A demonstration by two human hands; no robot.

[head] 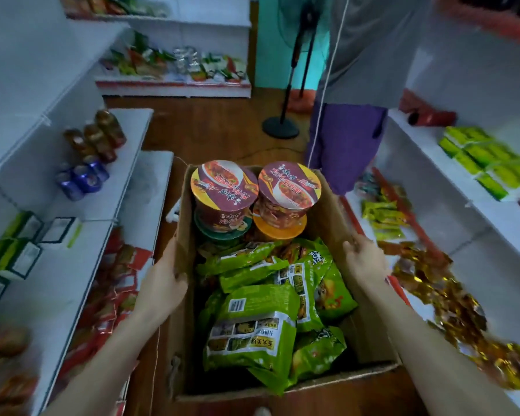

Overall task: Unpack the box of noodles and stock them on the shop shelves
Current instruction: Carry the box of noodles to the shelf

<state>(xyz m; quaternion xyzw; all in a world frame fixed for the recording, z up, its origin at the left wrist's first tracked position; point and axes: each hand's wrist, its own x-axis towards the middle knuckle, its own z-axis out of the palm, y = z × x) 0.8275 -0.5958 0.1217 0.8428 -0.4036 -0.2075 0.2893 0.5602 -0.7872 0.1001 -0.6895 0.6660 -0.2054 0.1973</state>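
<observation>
Observer: Fig. 1. What is the setting?

Operator: White shop shelves, left (126, 187) and right (463, 205), flank a wooden floor (210, 127). A second person (357, 85) stands at the far end of the aisle.

Observer: And the task's thing?

Operator: The open cardboard box (367, 331) sits mid-aisle between my forearms, its long axis running straight away from me. I cannot tell whether it rests on the floor or is carried.

Observer: Contents?

Operator: Green noodle packets (252, 331) fill the near half. Cup noodles (224, 187) are stacked at the far end, their lids standing above the rim.

Observer: Hands?

Operator: My left hand (162, 286) grips the left wall, fingers curled over its rim. My right hand (362, 259) holds the right wall the same way, slightly farther along. Neither holds any noodles.

Observer: Which relation governs the next move?

Operator: The packets lie just inward of both hands and nearer than the cups. Either hand would reach them about equally. I judge that unpacking has not yet begun and that one hand must release its wall first.
</observation>
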